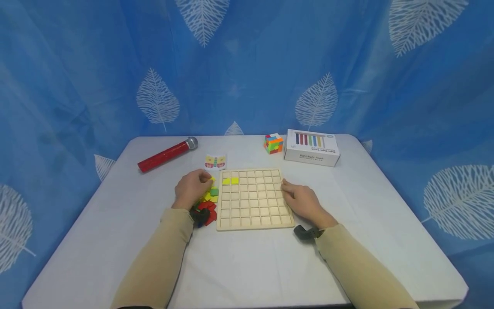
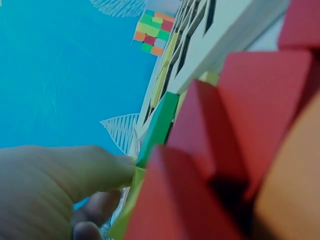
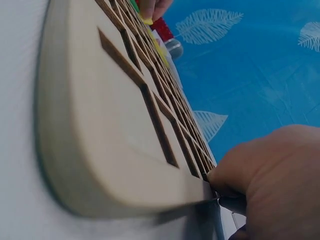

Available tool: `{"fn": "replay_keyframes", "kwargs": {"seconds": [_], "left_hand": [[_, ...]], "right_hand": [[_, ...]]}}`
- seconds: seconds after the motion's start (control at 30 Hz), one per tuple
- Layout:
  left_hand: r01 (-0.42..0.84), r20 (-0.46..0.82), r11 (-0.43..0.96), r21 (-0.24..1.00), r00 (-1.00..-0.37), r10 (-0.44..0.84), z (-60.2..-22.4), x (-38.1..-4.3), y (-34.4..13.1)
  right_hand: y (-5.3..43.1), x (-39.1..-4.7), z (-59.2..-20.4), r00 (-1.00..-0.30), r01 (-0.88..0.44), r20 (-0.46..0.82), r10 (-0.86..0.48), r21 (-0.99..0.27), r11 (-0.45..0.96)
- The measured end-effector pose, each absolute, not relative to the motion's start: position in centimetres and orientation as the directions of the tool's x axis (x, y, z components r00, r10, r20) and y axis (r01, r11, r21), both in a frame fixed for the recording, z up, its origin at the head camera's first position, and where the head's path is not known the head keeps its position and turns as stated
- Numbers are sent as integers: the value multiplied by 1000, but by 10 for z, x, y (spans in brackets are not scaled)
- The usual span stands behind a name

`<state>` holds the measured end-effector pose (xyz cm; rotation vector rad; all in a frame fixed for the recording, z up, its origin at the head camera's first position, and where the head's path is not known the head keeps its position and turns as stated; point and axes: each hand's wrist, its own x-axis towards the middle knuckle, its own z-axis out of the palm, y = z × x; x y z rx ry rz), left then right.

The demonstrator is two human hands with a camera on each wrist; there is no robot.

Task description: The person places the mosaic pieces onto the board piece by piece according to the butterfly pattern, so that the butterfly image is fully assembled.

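Observation:
A square wooden grid board (image 1: 255, 199) lies on the table between my hands. Two bright yellow tiles (image 1: 234, 180) sit side by side in its second row, toward the left. My left hand (image 1: 191, 187) pinches a yellow tile (image 3: 147, 21) at the upper end of a loose pile beside the board. That pile has red tiles (image 2: 265, 85), a green tile (image 1: 214, 192) and more yellow ones, partly hidden by my wrist. At the board's right edge, my right hand (image 1: 303, 200) grips the rim, thumb (image 3: 227, 167) on top and the other fingers mostly hidden.
Behind the board's left corner lies a small pattern card (image 1: 215, 162). A red microphone (image 1: 166, 156) rests at the back left. Toward the back right stand a colourful puzzle cube (image 1: 273, 143) and a white box (image 1: 311, 148). A blue leaf-print curtain (image 1: 247, 64) hangs behind the table.

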<state>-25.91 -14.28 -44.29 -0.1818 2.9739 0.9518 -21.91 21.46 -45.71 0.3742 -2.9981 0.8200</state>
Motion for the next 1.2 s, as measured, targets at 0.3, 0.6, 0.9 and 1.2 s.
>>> {"fn": "replay_keyframes", "kwargs": {"seconds": [0.3,0.6,0.9,1.2], "left_hand": [[-61,-65,801,596,-998,-27,-442,-260,-133],[71,26,805,589,-997,69,-432,-255,-107],[107,50,802,587,-994,97,-425,-257,-82],[183,106,834,521,-983,149,-430,-265,-70]], "right_hand": [[214,-213,-458,-976,-211,59,-211,-510,834],[212,-210,-459,-980,-195,64,-189,-515,835],[210,-211,-457,-977,-212,91,-193,-509,834],[209,-215,-454,-978,-209,89,-191,-521,828]]}}
